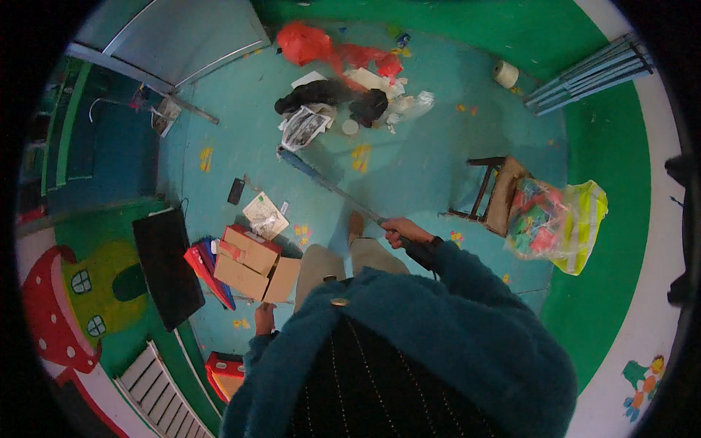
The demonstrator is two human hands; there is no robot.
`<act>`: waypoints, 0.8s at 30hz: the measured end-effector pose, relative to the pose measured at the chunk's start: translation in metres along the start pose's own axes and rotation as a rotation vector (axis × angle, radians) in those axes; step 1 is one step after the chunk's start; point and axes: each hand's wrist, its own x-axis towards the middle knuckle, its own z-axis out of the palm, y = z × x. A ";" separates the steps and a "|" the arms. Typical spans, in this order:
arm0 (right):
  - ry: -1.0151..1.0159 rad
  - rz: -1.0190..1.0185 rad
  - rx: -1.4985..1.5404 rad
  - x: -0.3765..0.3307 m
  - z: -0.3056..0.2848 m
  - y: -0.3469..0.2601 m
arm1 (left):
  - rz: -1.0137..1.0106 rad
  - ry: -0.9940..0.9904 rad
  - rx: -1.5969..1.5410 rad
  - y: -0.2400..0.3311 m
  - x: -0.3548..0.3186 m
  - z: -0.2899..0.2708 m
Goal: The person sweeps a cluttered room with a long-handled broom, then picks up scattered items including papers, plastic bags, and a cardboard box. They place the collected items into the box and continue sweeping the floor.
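My right hand (409, 232) is closed around the dark grip of a long-handled tool (349, 196). Its thin grey shaft slants forward and left to a blue-grey end near a crumpled printed sheet (305, 129). Low on the left, my left hand (264, 319) looks curled, just by the near edge of an open cardboard box (246, 260); whatever it may hold is hidden. Ahead lies a heap of litter: a red plastic bag (304, 44), black bags (369, 106), white papers and a clear plastic bag (415, 107).
To the right, a small stool (504, 197) lies tipped beside a stuffed clear bag (537, 223) and a yellow reflective vest (584, 223). A black panel (169, 266) leans at the left wall. A phone-like dark object (236, 191) and papers (266, 214) are on the floor.
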 end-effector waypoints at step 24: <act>0.431 -0.537 0.634 -0.010 -0.104 -0.192 | 0.404 -0.017 0.330 0.238 0.355 -0.034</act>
